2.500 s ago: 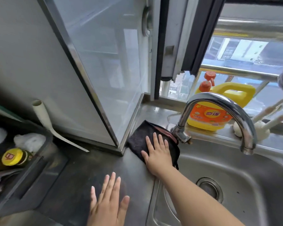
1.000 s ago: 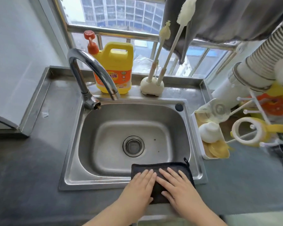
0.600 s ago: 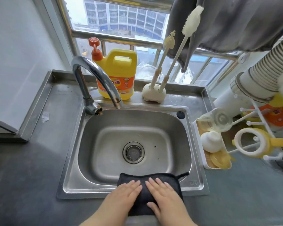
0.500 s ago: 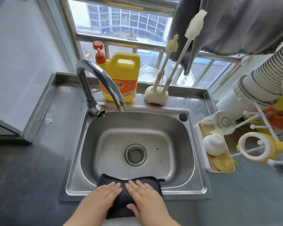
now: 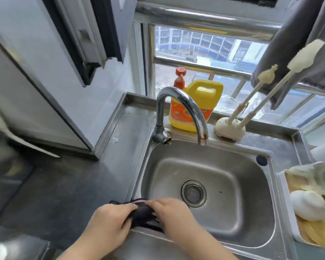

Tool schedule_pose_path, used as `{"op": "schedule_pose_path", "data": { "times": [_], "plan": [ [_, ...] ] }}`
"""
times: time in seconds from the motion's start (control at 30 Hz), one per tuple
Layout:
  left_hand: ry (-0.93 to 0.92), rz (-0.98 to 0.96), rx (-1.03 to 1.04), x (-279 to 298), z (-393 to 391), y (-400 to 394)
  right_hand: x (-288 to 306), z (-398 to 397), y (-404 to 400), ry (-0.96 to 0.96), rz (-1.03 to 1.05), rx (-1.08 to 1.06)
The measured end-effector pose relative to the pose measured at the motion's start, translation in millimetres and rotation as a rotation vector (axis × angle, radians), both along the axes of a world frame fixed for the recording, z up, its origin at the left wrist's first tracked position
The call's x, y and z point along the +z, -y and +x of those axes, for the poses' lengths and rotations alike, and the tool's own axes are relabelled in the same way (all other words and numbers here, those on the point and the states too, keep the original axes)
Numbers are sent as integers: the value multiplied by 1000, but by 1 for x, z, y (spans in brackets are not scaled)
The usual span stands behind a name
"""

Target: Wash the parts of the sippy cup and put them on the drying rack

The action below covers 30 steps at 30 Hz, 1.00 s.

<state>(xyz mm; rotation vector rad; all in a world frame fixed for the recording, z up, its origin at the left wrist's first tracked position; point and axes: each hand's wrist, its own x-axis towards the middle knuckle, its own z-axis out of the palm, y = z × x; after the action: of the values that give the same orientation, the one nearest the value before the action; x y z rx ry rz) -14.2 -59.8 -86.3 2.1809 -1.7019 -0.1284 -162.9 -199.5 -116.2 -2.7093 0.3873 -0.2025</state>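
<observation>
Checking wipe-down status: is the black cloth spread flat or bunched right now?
Bunched. The black cloth is gathered into a roll at the sink's front rim, gripped between the left hand and right hand.

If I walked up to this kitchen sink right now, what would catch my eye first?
Probably the two hands at the sink's near rim: the left hand and right hand gather a bunched dark cloth between them. Behind the curved chrome faucet, a bright yellow detergent jug stands on the window ledge. Beside it, two long pale bottle brushes lean up from a cream holder.
</observation>
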Motion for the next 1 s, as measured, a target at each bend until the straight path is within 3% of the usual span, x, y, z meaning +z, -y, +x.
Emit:
{"op": "schedule_pose_path", "data": {
  "times": [0.13,0.27,0.37,0.43,0.53,0.7,0.87,0.93,1.0],
  "plan": [
    [20,-219,224,29,21,17,44,61,34,189,-178,22],
    [91,-332,358,23,37,33,64,124,52,229,-266,33],
    [295,-262,314,-1,49,43,48,151,51,156,-211,-6],
    [328,-174,262,-21,52,44,28,151,47,-3,-173,7],
    [228,53,138,-45,44,31,8,140,43,-203,-75,-11],
    [-13,60,176,-57,40,19,12,152,33,-123,-60,-190],
    [71,284,65,-75,49,9,0,151,26,-484,81,-176],
    [19,348,47,-86,44,11,0,152,29,-490,85,-175],
    [-61,380,101,-61,41,19,10,149,27,-420,133,-176]
  ]
}}
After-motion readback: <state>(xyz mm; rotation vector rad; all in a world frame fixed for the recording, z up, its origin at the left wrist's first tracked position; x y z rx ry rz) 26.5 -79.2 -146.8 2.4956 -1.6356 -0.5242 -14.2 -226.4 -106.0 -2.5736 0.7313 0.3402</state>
